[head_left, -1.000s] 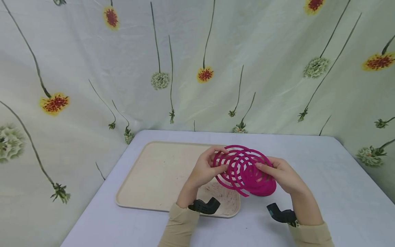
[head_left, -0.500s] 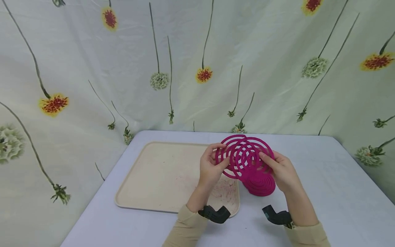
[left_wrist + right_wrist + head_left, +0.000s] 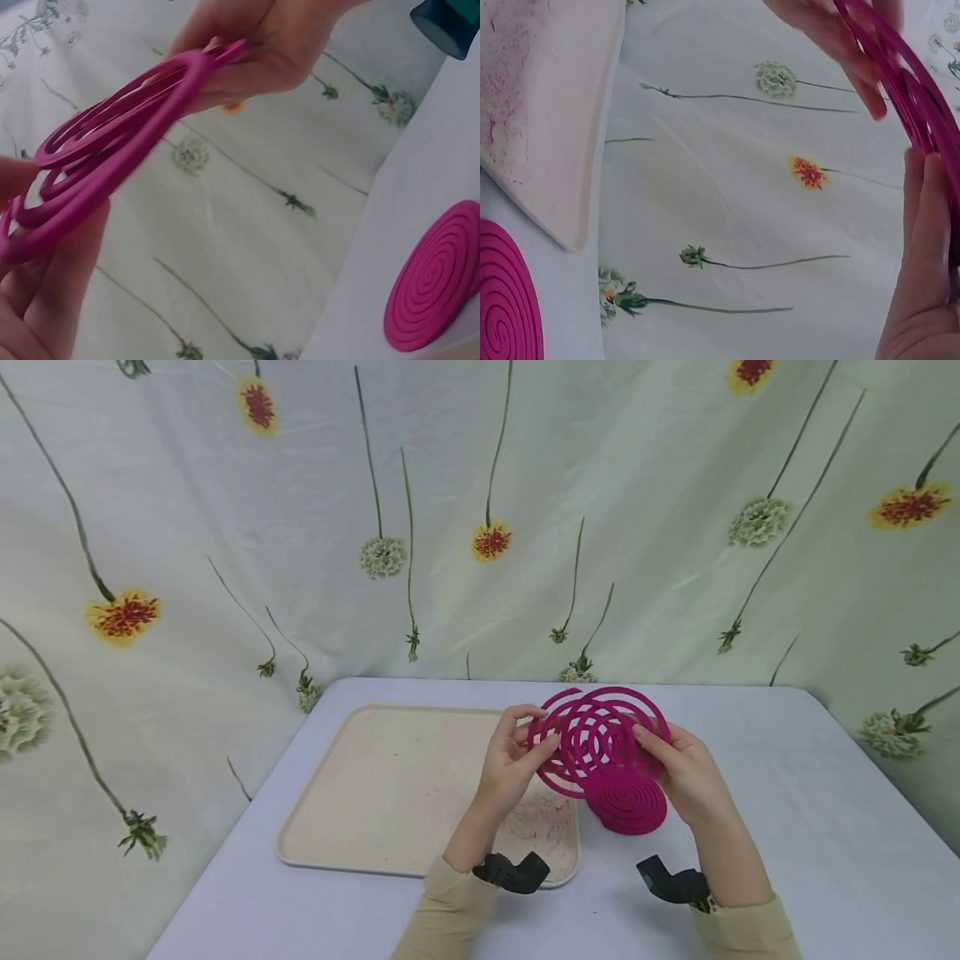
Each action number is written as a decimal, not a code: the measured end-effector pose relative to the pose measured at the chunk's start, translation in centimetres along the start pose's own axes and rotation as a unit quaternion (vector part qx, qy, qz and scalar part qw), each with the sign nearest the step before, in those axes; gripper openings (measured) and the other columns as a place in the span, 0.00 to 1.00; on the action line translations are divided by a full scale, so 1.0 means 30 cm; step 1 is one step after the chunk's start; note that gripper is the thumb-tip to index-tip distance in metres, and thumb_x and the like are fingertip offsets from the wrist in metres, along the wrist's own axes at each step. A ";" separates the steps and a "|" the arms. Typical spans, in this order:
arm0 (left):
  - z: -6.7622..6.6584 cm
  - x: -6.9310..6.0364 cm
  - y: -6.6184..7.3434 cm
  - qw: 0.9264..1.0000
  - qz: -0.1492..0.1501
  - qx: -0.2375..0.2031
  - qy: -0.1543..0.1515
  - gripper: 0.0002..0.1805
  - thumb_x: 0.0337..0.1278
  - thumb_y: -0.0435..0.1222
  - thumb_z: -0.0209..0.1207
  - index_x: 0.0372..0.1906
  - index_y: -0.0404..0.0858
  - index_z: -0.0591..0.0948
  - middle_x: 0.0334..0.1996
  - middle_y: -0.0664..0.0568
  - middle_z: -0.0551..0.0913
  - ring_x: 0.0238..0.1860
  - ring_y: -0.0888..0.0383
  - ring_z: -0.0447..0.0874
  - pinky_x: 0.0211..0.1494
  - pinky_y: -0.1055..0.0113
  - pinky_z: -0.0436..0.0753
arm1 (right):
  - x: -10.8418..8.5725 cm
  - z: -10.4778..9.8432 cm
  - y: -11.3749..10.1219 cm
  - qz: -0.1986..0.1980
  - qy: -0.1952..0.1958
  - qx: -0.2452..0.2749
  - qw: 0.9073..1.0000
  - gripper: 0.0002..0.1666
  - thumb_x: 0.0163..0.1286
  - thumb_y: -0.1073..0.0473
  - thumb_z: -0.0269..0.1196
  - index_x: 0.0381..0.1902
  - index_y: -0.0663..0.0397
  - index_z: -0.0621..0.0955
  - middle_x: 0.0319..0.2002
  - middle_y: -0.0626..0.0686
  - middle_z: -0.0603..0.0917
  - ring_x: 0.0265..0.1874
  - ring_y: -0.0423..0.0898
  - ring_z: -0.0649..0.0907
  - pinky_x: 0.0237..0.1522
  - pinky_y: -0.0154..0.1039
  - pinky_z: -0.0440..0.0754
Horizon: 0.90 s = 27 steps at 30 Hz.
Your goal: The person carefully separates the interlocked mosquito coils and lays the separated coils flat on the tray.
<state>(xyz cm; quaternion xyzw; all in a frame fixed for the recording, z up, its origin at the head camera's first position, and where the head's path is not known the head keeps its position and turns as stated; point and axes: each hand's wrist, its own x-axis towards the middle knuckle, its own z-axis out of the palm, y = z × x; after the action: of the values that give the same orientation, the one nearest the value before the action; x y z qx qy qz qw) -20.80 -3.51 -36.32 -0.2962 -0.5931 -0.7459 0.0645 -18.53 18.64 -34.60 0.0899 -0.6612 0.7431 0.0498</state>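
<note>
Both hands hold a pair of magenta mosquito coils (image 3: 139,150) above the table, near the tray's right end. The coils' rings overlap and look partly spread apart. My left hand (image 3: 510,764) pinches the left rim between thumb and fingers. At the right rim, my right hand (image 3: 686,768) grips with its thumb on the near face and its fingers behind, partly hidden. Just below the held pair, more magenta mosquito coils (image 3: 628,808) lie flat on the table, their tight spiral plain in the left wrist view; how many are stacked there I cannot tell.
A beige tray (image 3: 390,785) lies on the left half of the white table (image 3: 780,793), with reddish crumbs and smears at its right end. Behind the table hangs a flower-printed cloth (image 3: 435,610). Each wrist carries a black camera mount (image 3: 513,872).
The hands have lifted the held coils up off the lying ones, now uncovered below. Over the last half second the held coils have turned slightly, and both hands still grip them.
</note>
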 end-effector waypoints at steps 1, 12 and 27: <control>-0.016 0.000 0.006 1.000 -0.008 0.005 -0.023 0.23 0.60 0.26 0.56 0.58 0.31 0.63 0.44 0.30 0.79 0.41 0.52 0.85 0.44 0.54 0.82 | 0.000 -0.011 -0.002 0.001 -0.022 -0.022 1.000 0.06 0.70 0.58 0.56 0.36 0.47 0.81 0.30 0.45 0.82 0.29 0.38 0.81 0.35 0.30 0.81; -0.094 -0.004 0.025 0.965 -0.145 0.060 -0.208 0.18 0.57 0.25 0.58 0.53 0.23 0.74 0.36 0.32 0.83 0.32 0.60 0.85 0.38 0.59 0.85 | 0.005 -0.084 -0.005 -0.004 -0.272 -0.137 0.953 0.16 0.73 0.64 0.50 0.45 0.77 0.73 0.26 0.56 0.85 0.26 0.55 0.86 0.37 0.42 0.84; -0.012 0.008 0.009 0.990 -0.109 -0.062 0.059 0.14 0.63 0.30 0.55 0.51 0.27 0.74 0.40 0.40 0.84 0.37 0.57 0.86 0.43 0.63 0.83 | -0.008 0.029 -0.003 -0.050 0.035 0.019 0.998 0.08 0.73 0.56 0.53 0.42 0.53 0.76 0.33 0.45 0.83 0.33 0.37 0.82 0.38 0.29 0.81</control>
<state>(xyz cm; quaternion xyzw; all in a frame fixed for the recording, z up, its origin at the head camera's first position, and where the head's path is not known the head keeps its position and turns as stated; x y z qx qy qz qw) -21.00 -3.86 -36.01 -0.1887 -0.5699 -0.7998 -0.0004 -18.23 17.79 -34.46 0.0973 -0.6399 0.7545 0.1086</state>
